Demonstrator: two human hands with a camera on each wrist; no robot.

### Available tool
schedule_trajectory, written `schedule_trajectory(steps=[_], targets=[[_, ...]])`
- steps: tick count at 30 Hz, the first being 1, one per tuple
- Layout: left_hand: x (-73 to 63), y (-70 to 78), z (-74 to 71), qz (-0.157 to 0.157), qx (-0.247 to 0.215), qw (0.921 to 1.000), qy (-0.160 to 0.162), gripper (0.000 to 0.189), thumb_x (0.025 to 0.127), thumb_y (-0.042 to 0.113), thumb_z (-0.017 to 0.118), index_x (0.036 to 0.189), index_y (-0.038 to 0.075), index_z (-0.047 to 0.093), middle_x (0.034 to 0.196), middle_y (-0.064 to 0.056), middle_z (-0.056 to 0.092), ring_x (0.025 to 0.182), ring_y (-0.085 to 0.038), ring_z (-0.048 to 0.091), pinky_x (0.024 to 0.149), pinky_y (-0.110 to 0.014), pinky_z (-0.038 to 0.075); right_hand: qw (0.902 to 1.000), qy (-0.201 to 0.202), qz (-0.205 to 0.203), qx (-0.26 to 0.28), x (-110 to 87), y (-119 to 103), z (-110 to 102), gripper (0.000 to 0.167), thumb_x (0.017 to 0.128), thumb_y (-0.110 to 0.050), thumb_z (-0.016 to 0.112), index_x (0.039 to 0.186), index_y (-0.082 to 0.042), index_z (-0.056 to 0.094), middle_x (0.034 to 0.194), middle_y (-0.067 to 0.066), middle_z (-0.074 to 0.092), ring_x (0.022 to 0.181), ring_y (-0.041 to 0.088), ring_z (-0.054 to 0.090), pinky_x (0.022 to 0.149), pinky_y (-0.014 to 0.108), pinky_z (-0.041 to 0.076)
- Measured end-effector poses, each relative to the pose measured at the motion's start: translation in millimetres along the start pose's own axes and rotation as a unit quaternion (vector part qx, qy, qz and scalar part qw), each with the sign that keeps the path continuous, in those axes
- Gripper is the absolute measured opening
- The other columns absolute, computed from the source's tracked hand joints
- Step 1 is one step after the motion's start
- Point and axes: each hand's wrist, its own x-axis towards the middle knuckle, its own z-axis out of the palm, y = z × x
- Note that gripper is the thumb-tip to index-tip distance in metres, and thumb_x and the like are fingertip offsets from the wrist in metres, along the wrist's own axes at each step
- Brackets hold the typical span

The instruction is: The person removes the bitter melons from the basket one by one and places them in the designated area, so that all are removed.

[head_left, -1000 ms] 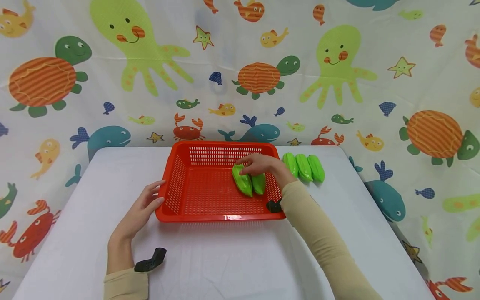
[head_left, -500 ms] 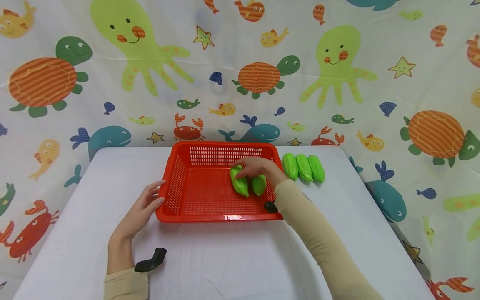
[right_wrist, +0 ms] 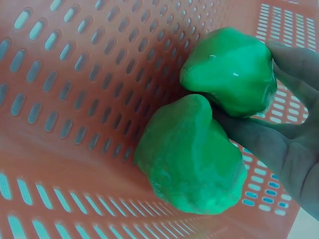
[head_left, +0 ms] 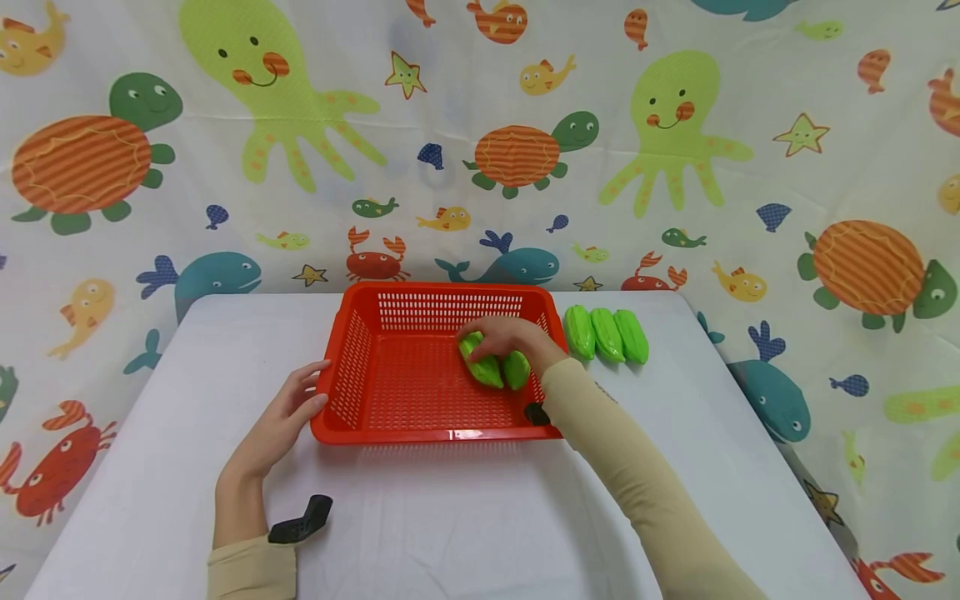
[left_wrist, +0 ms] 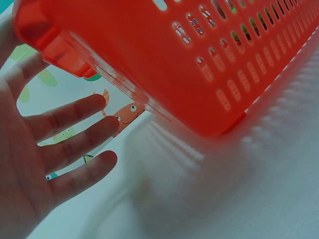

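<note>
A red plastic basket (head_left: 431, 435) with slotted walls stands on the table. Inside, toward its right side, lie two green ridged star fruit. My right hand (head_left: 501, 335) reaches over the left star fruit (head_left: 487, 372) and grips it between thumb and fingers. Beside it lies the other star fruit (head_left: 516, 370), partly under the hand in the head view. In the right wrist view, the gripped star fruit (right_wrist: 229, 72) sits close against the second one (right_wrist: 192, 159). My left hand (head_left: 281, 417) rests at the basket's left rim, its fingers spread and fairly straight.
Three more green star fruit (head_left: 606, 335) lie side by side on the white table (head_left: 420, 525), just right of the basket. A cloth printed with sea animals (head_left: 450, 125) hangs behind the table. Black wrist cameras (head_left: 302, 521) sit at both wrists.
My right hand has shifted slightly left with the star fruit it grips, and that star fruit has turned a little. My left hand and the basket have stayed in place.
</note>
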Motion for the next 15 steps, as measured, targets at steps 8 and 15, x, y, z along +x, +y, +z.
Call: schedule_trajectory(steps=[8, 15], targets=[[0.8, -0.7, -0.1, -0.002, -0.003, 1.0000, 0.002, 0.058, 0.102, 0.032, 0.051, 0.153, 0.022, 0.027, 0.145, -0.018, 0.037, 0.129, -0.037, 0.041, 0.097, -0.059, 0.044, 1.0000, 0.002, 0.004, 0.003, 1.1, 0.3, -0.2, 0.048, 0.091, -0.023, 0.069, 0.138, -0.020, 0.057, 0.134, 0.009, 0.051, 0.119, 0.027, 0.046, 0.104, 0.047, 0.040], [1.3, -2.5, -1.4, -0.005, 0.002, 1.0000, 0.002, 0.057, 0.102, 0.034, 0.050, 0.153, 0.025, 0.027, 0.144, -0.015, 0.039, 0.128, -0.033, 0.042, 0.096, -0.048, 0.045, 0.9996, 0.020, -0.013, -0.013, 3.9, 3.3, 1.5, 0.047, 0.089, -0.030, 0.071, 0.134, -0.019, 0.060, 0.128, 0.007, 0.054, 0.114, 0.025, 0.050, 0.101, 0.044, 0.043]])
